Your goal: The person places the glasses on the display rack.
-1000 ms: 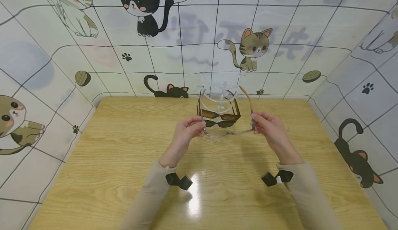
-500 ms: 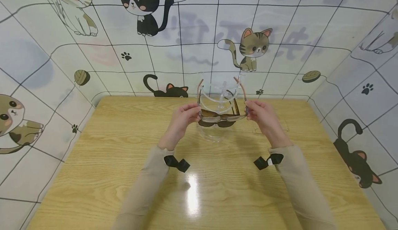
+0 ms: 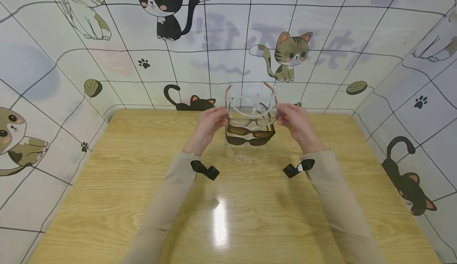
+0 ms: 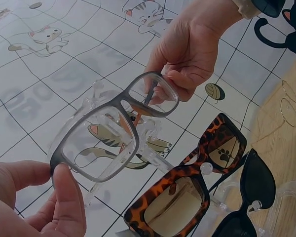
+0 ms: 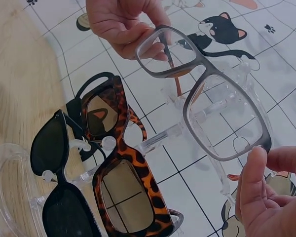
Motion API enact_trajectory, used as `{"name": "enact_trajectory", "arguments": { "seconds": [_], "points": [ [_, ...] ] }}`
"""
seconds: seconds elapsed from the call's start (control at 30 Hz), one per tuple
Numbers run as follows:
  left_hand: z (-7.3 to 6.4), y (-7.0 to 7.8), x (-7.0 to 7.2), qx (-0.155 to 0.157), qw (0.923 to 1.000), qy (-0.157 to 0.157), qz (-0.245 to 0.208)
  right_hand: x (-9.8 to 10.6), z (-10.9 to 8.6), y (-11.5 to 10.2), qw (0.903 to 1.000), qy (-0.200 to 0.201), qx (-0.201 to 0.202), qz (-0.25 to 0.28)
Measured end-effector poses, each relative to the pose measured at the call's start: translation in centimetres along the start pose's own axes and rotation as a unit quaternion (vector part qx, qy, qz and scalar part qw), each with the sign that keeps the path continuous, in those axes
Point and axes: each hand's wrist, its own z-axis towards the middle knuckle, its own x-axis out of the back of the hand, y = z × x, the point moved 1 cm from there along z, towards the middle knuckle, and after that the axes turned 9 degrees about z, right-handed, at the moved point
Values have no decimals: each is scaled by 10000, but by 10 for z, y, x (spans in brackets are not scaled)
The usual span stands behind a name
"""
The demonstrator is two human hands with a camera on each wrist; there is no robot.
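Both hands hold a pair of grey-framed eyeglasses (image 5: 205, 66) with clear lenses and orange-brown temple tips. The left hand (image 3: 208, 126) pinches one outer corner by the hinge; the right hand (image 3: 297, 123) pinches the opposite one. The temples point away toward the wall. Behind the glasses, overlapping them in the wrist views, is a clear display stand (image 5: 161, 139). Lower on this stand hang tortoiseshell sunglasses (image 5: 128, 193), with black sunglasses (image 5: 69, 211) below them. Part of the stand's upper arms shows through the held lenses.
The stand's clear rounded base (image 3: 245, 159) rests on the wooden table (image 3: 150, 200). Thin wire-framed glasses (image 4: 288, 109) lie on the table right of the stand. A cat-patterned wall covering (image 3: 228, 30) rises behind and at both sides.
Both hands have carried the grey eyeglasses forward and up, from in front of the black sunglasses to above the tortoiseshell pair. The hands have also come closer together.
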Motion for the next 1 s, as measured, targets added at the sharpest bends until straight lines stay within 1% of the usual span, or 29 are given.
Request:
{"name": "enact_trajectory", "arguments": {
  "seconds": [0.17, 0.4, 0.63, 0.8, 1.0],
  "points": [
    [8, 0, -3, -3, 9997, 125, -196, 0, 7, 0, 9998, 127, 13, 182],
    [14, -4, -7, -99, 9991, 301, -266, 2, 13, 5, 9992, 300, -135, 236],
    [16, -8, -7, -123, 9992, 381, -96, 6, 16, 10, 9993, 342, -115, 36],
    [17, -8, -8, -114, 9991, 417, 35, 7, 17, 11, 9994, 325, -142, 34],
    [18, -9, -8, -24, 9988, 479, 77, 8, 18, 13, 9992, 362, -177, -8]
  ]
}}
